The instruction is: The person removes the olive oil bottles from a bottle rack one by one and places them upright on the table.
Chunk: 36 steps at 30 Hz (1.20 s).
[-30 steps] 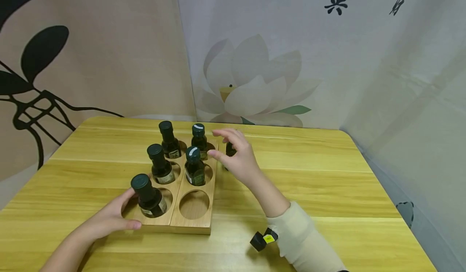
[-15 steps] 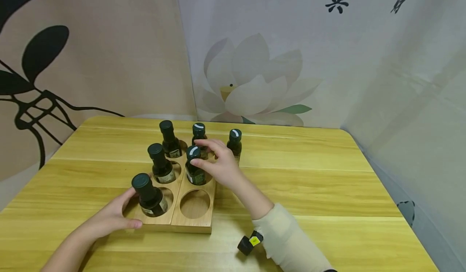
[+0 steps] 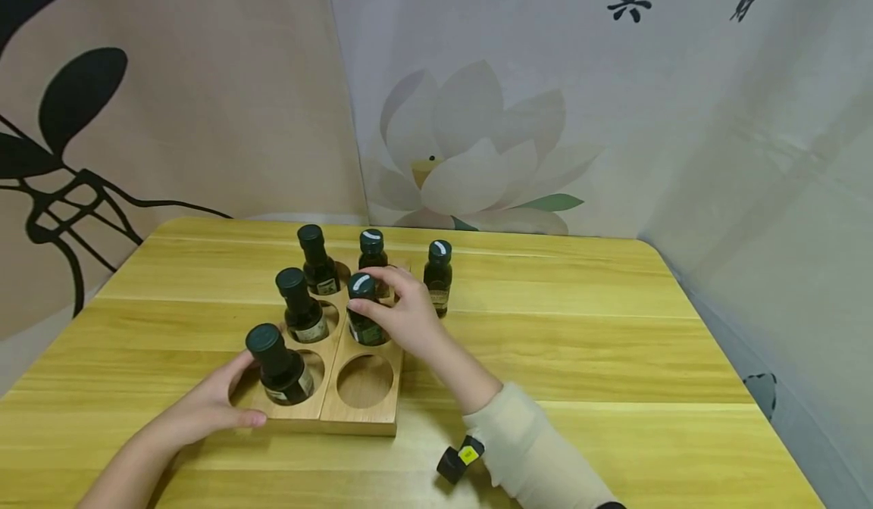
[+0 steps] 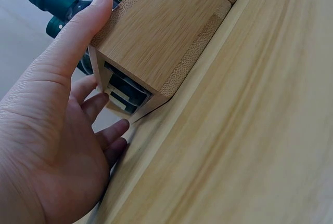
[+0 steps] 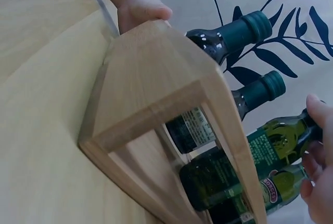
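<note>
A wooden bottle rack [image 3: 358, 418] with two rows of round holes stands on the table. My left hand [image 3: 208, 403] grips its front left corner, thumb on the front face and fingers along the side. My right hand [image 3: 405, 312] pinches the neck of a small dark green bottle [image 3: 366, 333] in the middle hole of the right row. In the right wrist view, that bottle [image 5: 268, 146] leans with its lower end inside the rack. Three bottles fill the left row, the nearest [image 3: 283, 376] beside my left hand. Another bottle [image 3: 372, 248] stands in the far right hole.
A separate green bottle [image 3: 439, 278] stands on the table [image 3: 580, 357] right of the rack. The front right hole [image 3: 364, 382] holds no bottle. A small black device with a yellow mark [image 3: 460, 460] is by my right sleeve. A printed curtain [image 3: 491, 153] hangs behind the table.
My right hand has moved left from the bottle standing right of the rack to the middle bottle of the right row and closed on its neck. The left hand has stayed in place.
</note>
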Tool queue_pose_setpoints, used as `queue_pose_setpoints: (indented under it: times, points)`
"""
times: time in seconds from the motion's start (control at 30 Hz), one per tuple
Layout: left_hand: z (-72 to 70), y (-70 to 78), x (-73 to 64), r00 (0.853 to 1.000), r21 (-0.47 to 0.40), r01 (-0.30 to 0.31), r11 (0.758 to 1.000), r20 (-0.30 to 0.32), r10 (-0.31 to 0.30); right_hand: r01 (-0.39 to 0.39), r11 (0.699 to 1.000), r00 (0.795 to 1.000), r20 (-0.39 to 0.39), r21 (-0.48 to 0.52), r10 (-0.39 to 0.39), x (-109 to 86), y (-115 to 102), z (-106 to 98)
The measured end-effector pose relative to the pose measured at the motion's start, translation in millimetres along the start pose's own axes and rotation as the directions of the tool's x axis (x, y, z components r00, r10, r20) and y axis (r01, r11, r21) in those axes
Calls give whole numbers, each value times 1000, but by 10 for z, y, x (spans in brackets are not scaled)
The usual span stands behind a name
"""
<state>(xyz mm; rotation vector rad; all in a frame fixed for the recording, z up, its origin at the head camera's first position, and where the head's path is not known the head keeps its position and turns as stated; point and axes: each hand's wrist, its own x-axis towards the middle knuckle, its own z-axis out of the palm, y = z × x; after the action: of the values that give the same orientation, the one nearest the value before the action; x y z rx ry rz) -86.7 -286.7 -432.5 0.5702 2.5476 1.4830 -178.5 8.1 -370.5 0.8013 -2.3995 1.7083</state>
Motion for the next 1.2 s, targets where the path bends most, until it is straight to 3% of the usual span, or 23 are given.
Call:
queue_pose_setpoints:
  times: [0.27,0.7,0.97,1.2]
  points:
    - [0,3,-8,1000,23,-4,1000,-11,4,84,996,994,-71,9,-83,-24,-34,13]
    - [5,-15,-6,1000,22,-6,1000,-12,6,206,978,963,-179,18,-200,-13,-264,-141]
    - [9,-20,-6,1000,12,-27,1000,-12,28,208,978,954,-214,-20,-208,-27,-383,-307]
    - [6,-19,-6,999,8,-43,999,-16,43,214,977,956,-205,10,-208,-79,-457,-515]
